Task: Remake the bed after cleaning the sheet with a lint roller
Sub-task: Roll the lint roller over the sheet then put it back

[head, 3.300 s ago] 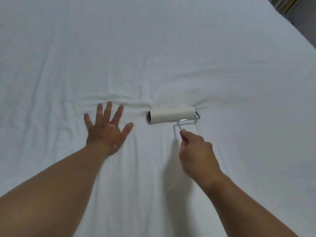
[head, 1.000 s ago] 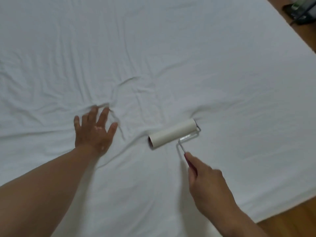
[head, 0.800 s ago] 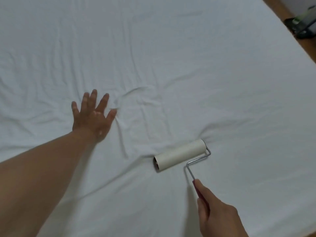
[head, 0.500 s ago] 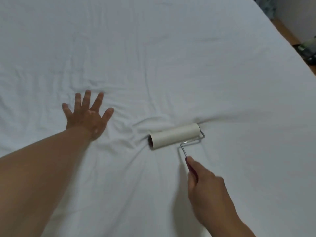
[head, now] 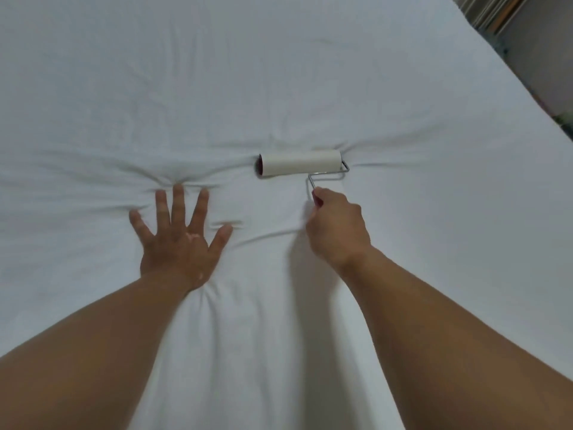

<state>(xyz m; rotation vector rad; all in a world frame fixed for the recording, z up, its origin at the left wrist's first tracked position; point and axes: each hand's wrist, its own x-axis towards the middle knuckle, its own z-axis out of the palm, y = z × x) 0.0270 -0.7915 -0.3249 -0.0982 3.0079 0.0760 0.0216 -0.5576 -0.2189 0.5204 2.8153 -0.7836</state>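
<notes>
From the head view, the white sheet (head: 279,72) fills almost the whole frame, stretched over the bed. A strip of curtain (head: 493,17) and dim room show past its far right corner. The left hand (head: 178,243) lies palm down on the sheet, its grip spread wide, the fingers straight and pressing the cloth flat. Creases bunch just beyond its fingertips (head: 178,192). The right hand (head: 336,231) has its grip pinching the dark red handle (head: 317,200) of the lint roller (head: 300,162), fingers curled round it, and the wire frame (head: 328,174) runs up from the handle to the roll. The roll lies on the sheet, square across the line of the arm. It is to the right of the left hand and a little beyond it, not touching it. Compared with half a second ago, the roller has moved away from the person and straightened from a slant to lie crosswise. A ridge of wrinkles now gathers along its far side, and the left hand sits nearer to the roller than it did. That reads as the end of an outward stroke, with the free hand anchoring the cloth so it does not drag. I judge the cleaning stage is under way. No blanket or pillow is in view, so the remaking has not begun.
</notes>
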